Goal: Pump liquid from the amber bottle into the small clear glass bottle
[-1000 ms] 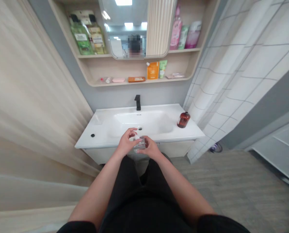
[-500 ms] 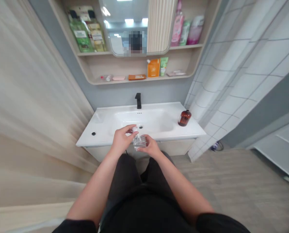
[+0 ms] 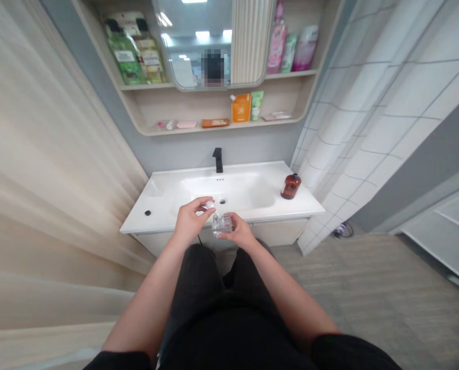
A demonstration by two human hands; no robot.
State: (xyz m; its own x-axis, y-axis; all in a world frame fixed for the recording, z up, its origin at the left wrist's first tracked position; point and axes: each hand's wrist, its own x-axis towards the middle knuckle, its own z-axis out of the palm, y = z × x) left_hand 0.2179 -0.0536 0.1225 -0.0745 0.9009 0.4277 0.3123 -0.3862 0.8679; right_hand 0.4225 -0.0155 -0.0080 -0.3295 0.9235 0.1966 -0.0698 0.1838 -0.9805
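My left hand (image 3: 192, 217) pinches a white pump top (image 3: 210, 204) between thumb and fingers, above and left of the bottle's mouth. My right hand (image 3: 240, 230) is closed around the side of a small clear square bottle (image 3: 222, 224) just in front of the sink's front edge. Whether a thin tube still links the pump top and the bottle is too small to make out. An amber bottle (image 3: 291, 186) with a dark neck stands to the right on the white countertop.
Behind my hands lies the white sink (image 3: 248, 192) with a black faucet (image 3: 218, 160). A small black round piece (image 3: 148, 213) sits on the left counter. Above is a mirrored cabinet (image 3: 142, 128) with toiletries. Curtains hang at left (image 3: 60, 154) and right (image 3: 337, 128).
My left hand has shifted slightly left with the white pump top, widening the space to the bottle. My right hand holds the bottle nearly in place. The view has turned slightly.
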